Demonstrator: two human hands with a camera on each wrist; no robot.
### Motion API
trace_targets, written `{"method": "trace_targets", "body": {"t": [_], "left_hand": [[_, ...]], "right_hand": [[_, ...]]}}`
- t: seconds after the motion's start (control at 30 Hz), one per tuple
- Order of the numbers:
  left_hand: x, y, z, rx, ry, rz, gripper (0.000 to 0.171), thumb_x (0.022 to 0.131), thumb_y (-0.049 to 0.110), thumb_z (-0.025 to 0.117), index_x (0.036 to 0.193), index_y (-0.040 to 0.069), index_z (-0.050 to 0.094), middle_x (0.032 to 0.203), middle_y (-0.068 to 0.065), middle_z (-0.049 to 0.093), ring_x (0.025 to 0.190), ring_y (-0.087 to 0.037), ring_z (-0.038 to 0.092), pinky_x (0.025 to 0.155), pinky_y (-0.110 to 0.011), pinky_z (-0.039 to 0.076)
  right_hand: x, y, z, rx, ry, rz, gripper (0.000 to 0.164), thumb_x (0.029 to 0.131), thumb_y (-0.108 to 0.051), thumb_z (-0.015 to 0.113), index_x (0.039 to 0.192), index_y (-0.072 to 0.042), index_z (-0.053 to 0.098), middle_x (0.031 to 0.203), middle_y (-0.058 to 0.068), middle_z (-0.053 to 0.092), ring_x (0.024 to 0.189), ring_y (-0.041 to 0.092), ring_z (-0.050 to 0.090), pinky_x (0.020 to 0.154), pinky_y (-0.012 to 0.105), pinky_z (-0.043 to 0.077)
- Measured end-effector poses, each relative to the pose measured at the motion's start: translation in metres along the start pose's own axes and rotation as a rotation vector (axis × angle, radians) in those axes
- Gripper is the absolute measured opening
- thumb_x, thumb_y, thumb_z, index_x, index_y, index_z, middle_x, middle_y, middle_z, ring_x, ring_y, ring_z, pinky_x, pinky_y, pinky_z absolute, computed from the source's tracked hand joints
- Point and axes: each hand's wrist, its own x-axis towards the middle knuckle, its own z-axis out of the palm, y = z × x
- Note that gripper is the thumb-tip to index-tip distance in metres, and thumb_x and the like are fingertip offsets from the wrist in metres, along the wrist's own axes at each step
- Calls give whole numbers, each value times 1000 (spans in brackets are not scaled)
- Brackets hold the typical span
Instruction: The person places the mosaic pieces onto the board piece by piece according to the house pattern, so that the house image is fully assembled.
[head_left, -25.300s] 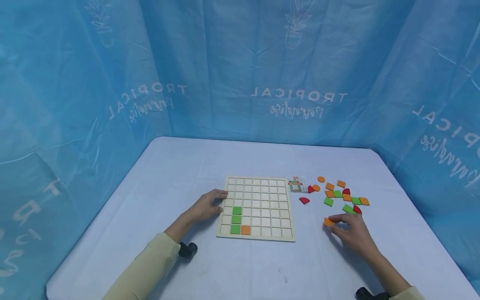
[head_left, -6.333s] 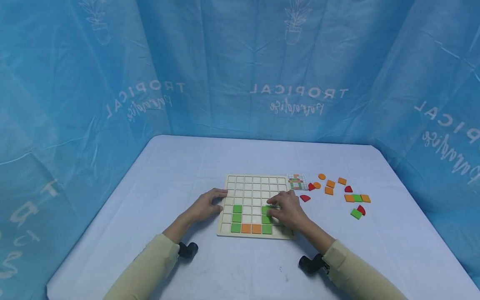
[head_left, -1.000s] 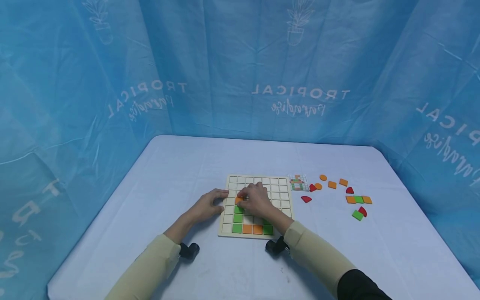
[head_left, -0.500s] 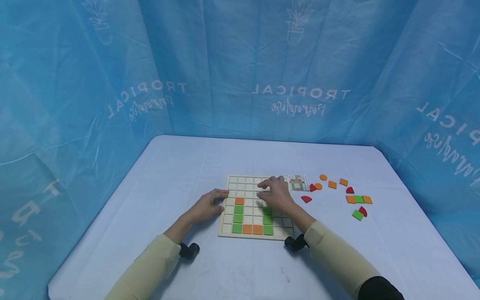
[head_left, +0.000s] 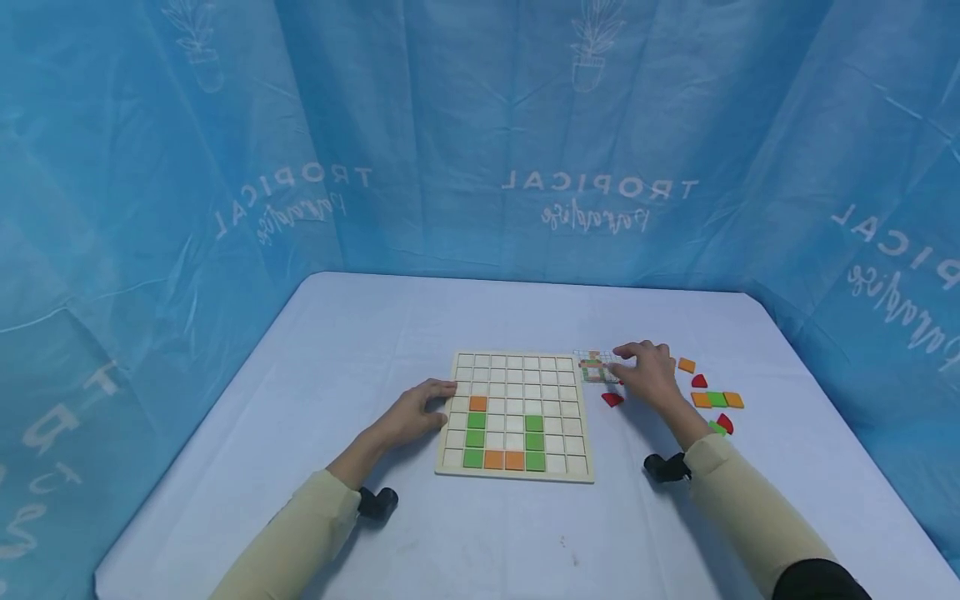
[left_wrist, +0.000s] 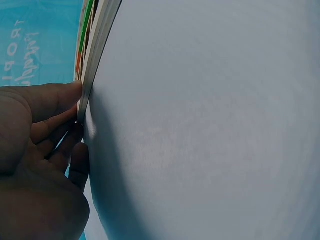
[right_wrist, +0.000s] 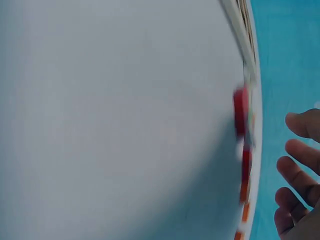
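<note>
A pale wooden grid board (head_left: 510, 390) lies flat on the table. Green square tiles (head_left: 476, 439) fill a left column, with one orange square tile (head_left: 477, 403) above them. Two orange tiles (head_left: 504, 460) and a right green column (head_left: 534, 442) complete a U shape. My left hand (head_left: 408, 414) rests against the board's left edge, thumb and fingers apart; the left wrist view shows the thumb (left_wrist: 57, 97) touching that edge. My right hand (head_left: 651, 373) hovers over the loose pieces right of the board, fingers spread and holding nothing. It hides some pieces beneath it.
A small printed pattern card (head_left: 592, 368) lies beside the board's upper right corner. Loose red quarter-round pieces (head_left: 612, 400), orange squares (head_left: 686, 365) and green squares (head_left: 716, 398) lie to the right. Blue curtains (head_left: 487, 142) surround the white table (head_left: 360, 333).
Over the last second my right hand let go of an orange square tile above the left green column, then moved right, off the board. The left hand stayed put. Earlier, more green and orange tiles were laid.
</note>
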Motion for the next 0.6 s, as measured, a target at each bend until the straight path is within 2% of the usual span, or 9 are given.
{"method": "trace_targets", "body": {"t": [0.2, 0.47, 0.6], "left_hand": [[0, 0, 1, 3, 0, 2, 49, 85, 1, 68, 132, 3, 56, 143, -5, 46, 139, -29, 29, 113, -46, 22], [-1, -1, 0, 6, 0, 16, 49, 85, 1, 69, 132, 2, 56, 142, -5, 47, 139, -28, 30, 113, -46, 23], [-1, -1, 0, 12, 3, 20, 49, 85, 1, 69, 132, 2, 56, 142, -5, 48, 139, -28, 30, 113, -45, 23]], "right_hand": [[0, 30, -15, 6, -32, 74, 46, 85, -23, 71, 122, 3, 61, 118, 24, 53, 111, 40, 36, 86, 53, 38], [1, 52, -23, -50, -6, 86, 41, 88, -20, 66, 120, 5, 61, 113, 26, 53, 109, 44, 34, 85, 57, 32], [2, 61, -25, -76, -26, 102, 41, 88, -19, 66, 120, 6, 60, 113, 26, 52, 109, 45, 32, 85, 57, 31]]}}
